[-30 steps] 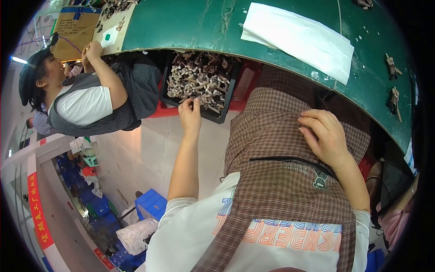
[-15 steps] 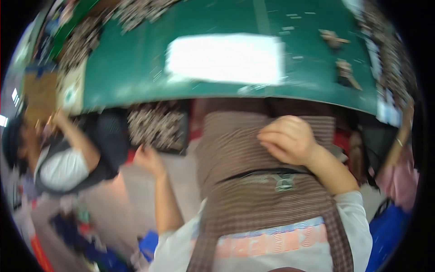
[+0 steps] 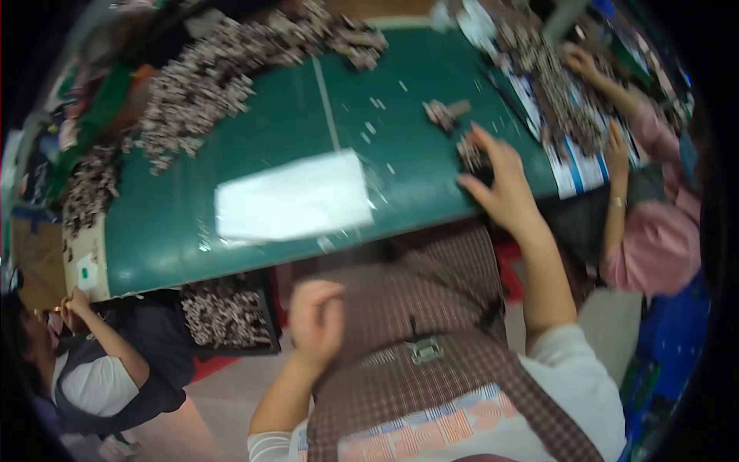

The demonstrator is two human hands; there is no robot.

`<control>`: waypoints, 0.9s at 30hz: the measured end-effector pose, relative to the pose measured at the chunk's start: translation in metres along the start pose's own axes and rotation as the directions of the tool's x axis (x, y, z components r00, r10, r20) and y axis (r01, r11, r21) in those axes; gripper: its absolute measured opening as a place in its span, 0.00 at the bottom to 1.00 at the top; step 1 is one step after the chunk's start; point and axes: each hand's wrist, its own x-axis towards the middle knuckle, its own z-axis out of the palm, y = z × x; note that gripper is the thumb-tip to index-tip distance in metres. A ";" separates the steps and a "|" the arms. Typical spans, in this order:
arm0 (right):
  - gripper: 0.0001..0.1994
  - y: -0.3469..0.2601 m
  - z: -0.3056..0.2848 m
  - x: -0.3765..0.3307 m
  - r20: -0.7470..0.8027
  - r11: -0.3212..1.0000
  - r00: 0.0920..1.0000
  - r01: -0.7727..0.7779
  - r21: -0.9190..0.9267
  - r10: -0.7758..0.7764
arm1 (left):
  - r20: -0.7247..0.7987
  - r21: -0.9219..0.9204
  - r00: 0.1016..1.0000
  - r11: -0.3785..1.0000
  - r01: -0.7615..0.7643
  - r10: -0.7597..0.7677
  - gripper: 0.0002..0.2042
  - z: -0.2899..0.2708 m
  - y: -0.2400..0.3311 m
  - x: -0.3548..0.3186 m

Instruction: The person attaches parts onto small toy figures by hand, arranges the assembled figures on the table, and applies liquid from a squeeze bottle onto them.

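My right hand (image 3: 504,181) reaches over the green table, thumb and fingers spread around a small brownish bundle of short pieces (image 3: 469,154). A gap still shows between thumb tip and fingertips. Just beyond lies a similar bundle (image 3: 443,115) with a tan strip sticking out. My left hand (image 3: 315,323) hangs above my brown checked apron (image 3: 408,285), near the table's front edge. Its fingers are curled and smeared by motion, and I see nothing in them. A white sheet (image 3: 292,196) lies on the tabletop (image 3: 177,254) between the hands and the far side.
Large heaps of small greyish-brown pieces (image 3: 208,81) cover the far left of the table. Another heap (image 3: 539,69) lies at right, where a person in pink (image 3: 654,239) works. Below the table, a black crate (image 3: 269,316) holds similar pieces. Another person (image 3: 100,377) sits at left.
My right hand has gone from above my lap forward and over the table to the bundle. My left hand has moved in from the left to over the apron. The view has turned.
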 end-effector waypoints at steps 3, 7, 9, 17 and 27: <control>0.40 -0.027 0.007 -0.003 -0.055 0.996 0.997 0.049 0.079 -0.045 | 0.111 -0.431 0.977 0.877 0.212 -0.182 0.17 0.024 0.015 0.026; 0.39 -0.104 0.002 -0.008 0.099 0.925 0.956 0.237 0.297 -0.276 | 0.300 -0.814 0.882 0.385 0.435 -0.363 0.35 0.035 0.047 0.047; 0.39 -0.130 0.012 -0.006 0.190 0.873 0.879 0.364 0.326 -0.437 | 0.279 -0.857 0.873 0.306 0.414 -0.399 0.35 0.028 0.058 0.048; 0.20 -0.156 0.080 0.114 0.036 0.822 0.863 0.466 0.328 -0.504 | 0.312 -0.856 0.787 0.201 0.476 -0.532 0.26 -0.012 0.046 0.021; 0.11 -0.164 0.190 0.270 0.087 0.758 0.769 0.639 -0.131 -0.633 | 0.353 -0.807 0.705 0.181 0.562 -0.615 0.27 -0.033 0.047 -0.001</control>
